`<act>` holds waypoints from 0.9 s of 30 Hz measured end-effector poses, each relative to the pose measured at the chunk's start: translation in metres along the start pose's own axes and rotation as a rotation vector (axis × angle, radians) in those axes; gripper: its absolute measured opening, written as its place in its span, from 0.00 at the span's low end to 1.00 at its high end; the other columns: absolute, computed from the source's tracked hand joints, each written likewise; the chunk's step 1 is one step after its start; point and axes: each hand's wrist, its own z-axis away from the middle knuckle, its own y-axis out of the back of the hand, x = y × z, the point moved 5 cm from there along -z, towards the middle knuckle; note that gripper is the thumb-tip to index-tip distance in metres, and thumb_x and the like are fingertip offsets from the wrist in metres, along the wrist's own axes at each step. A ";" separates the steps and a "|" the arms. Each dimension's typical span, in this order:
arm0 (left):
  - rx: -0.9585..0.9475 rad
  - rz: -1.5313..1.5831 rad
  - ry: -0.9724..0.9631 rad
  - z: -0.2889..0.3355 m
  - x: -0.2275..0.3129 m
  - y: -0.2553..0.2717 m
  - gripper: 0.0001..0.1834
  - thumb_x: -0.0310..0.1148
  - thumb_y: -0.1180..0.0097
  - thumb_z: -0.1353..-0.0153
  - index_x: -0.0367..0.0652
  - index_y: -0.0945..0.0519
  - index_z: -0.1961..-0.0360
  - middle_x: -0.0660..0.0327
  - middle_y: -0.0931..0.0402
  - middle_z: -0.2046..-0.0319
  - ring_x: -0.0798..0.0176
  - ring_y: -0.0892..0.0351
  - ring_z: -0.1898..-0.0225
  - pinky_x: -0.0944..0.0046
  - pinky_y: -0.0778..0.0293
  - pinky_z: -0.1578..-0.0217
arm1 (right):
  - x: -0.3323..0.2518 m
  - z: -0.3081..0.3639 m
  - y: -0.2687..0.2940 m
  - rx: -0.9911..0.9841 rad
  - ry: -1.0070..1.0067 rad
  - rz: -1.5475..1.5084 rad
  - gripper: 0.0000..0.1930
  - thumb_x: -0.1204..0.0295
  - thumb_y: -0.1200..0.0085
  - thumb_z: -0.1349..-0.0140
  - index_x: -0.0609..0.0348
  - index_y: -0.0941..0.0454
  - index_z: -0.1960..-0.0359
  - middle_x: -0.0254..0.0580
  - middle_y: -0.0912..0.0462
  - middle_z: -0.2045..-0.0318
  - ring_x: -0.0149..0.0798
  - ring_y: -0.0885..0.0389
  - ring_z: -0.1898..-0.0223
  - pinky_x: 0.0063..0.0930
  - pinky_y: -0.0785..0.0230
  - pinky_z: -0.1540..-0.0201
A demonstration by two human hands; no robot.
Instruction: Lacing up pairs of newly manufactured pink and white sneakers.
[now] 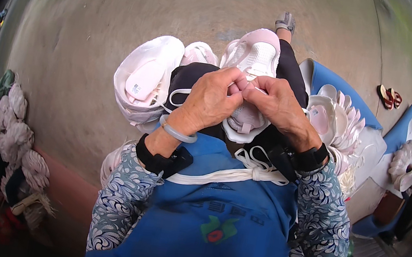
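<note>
On my lap lies a pale pink and white shoe upper [260, 55], its toe end pointing away from me. My left hand [206, 98] and my right hand [278, 107] meet over its lacing, thumbs and fingertips pinched together. Between them they grip a white shoelace [181, 91], which loops out to the left of my left wrist. The exact crossing of the lace is hidden by my fingers. A blue apron [211, 223] covers my front, with a bundle of white laces [259, 170] tied across it.
Stacked shoe uppers [144, 71] sit left of my knees, more uppers [348, 118] at the right beside a blue mat [342, 92]. Bundles of white pieces [14, 122] are at far left. Sandals [388, 98] lie on the floor. At right, another person sits near more pieces [404, 163].
</note>
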 end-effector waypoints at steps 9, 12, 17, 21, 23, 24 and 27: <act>0.018 -0.036 -0.155 0.001 0.003 0.000 0.06 0.24 0.41 0.48 0.35 0.22 0.67 0.58 0.26 0.74 0.66 0.28 0.75 0.68 0.32 0.73 | 0.017 0.039 0.032 0.268 0.192 0.267 0.15 0.66 0.43 0.45 0.63 0.22 0.60 0.51 0.20 0.65 0.47 0.20 0.61 0.34 0.29 0.57; -0.028 -0.063 -0.158 -0.001 0.006 0.001 0.07 0.27 0.40 0.47 0.35 0.23 0.69 0.58 0.27 0.74 0.66 0.30 0.77 0.67 0.33 0.74 | 0.016 0.050 0.027 0.301 0.256 0.389 0.14 0.70 0.43 0.43 0.64 0.23 0.58 0.52 0.20 0.64 0.46 0.19 0.62 0.34 0.28 0.57; -0.018 -0.093 -0.207 0.001 0.007 0.000 0.08 0.27 0.38 0.49 0.35 0.23 0.70 0.58 0.28 0.76 0.65 0.30 0.77 0.66 0.33 0.74 | 0.012 0.049 0.030 0.169 0.156 0.402 0.09 0.72 0.45 0.40 0.63 0.23 0.61 0.49 0.18 0.69 0.47 0.18 0.68 0.35 0.28 0.67; 0.155 -0.208 -0.323 0.003 0.015 -0.005 0.06 0.23 0.39 0.52 0.37 0.25 0.75 0.58 0.29 0.79 0.60 0.28 0.80 0.64 0.31 0.78 | -0.009 0.053 0.036 0.173 0.432 0.622 0.07 0.73 0.46 0.42 0.63 0.25 0.64 0.45 0.20 0.73 0.48 0.20 0.72 0.36 0.30 0.72; 0.224 -0.301 -0.384 0.008 0.016 -0.006 0.05 0.21 0.41 0.52 0.37 0.26 0.76 0.56 0.29 0.79 0.57 0.27 0.80 0.64 0.31 0.78 | -0.047 0.067 0.038 0.174 0.686 0.960 0.04 0.75 0.49 0.47 0.60 0.30 0.73 0.45 0.22 0.76 0.48 0.19 0.72 0.39 0.29 0.70; 0.238 -0.301 -0.437 0.008 0.018 -0.008 0.05 0.20 0.42 0.53 0.38 0.27 0.76 0.55 0.29 0.79 0.54 0.26 0.79 0.62 0.29 0.79 | -0.054 0.072 0.040 0.169 0.731 1.074 0.04 0.74 0.50 0.48 0.57 0.31 0.73 0.41 0.25 0.77 0.43 0.20 0.73 0.35 0.29 0.72; 0.209 -0.391 -0.492 0.009 0.015 -0.013 0.06 0.20 0.42 0.53 0.39 0.26 0.75 0.55 0.29 0.78 0.52 0.24 0.78 0.60 0.28 0.78 | -0.040 0.078 0.053 0.152 0.807 1.186 0.05 0.72 0.50 0.47 0.56 0.32 0.71 0.38 0.26 0.76 0.40 0.21 0.74 0.33 0.30 0.73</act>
